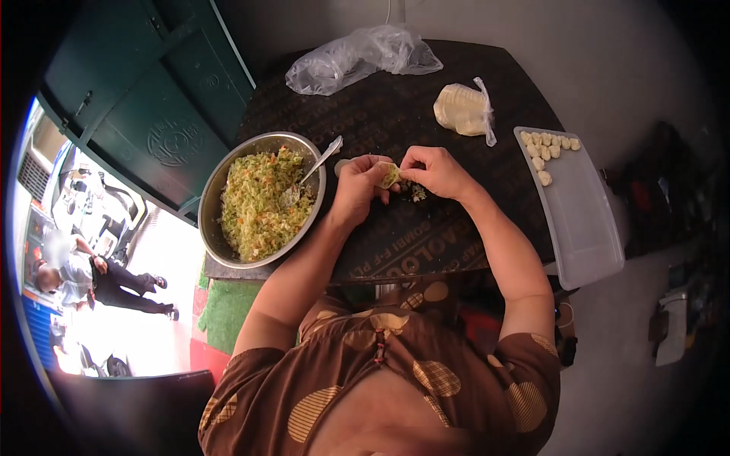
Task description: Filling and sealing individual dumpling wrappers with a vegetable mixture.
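Note:
Over the dark table my left hand (pixel 359 185) holds a dumpling wrapper (pixel 389 177) with chopped green filling showing in it. The fingers of my right hand (pixel 437 170) pinch the wrapper's right edge. Beneath and beside the hands lies a small patch of dark and green bits (pixel 414 191), partly hidden. To the left stands a steel bowl (pixel 207 228) heaped with chopped vegetable filling (pixel 266 201). A metal spoon (pixel 325 156) rests in it, its handle leaning over the right rim. A pale round piece (pixel 341 164) shows partly behind my left hand.
At right, a translucent tray (pixel 582 220) holds several folded dumplings (pixel 546 144) at its far end. A tied bag of pale dough (pixel 461 109) and a crumpled clear plastic bag (pixel 363 59) lie farther back. Beyond the green door (pixel 152 106), a person (pixel 84 273) stands outside.

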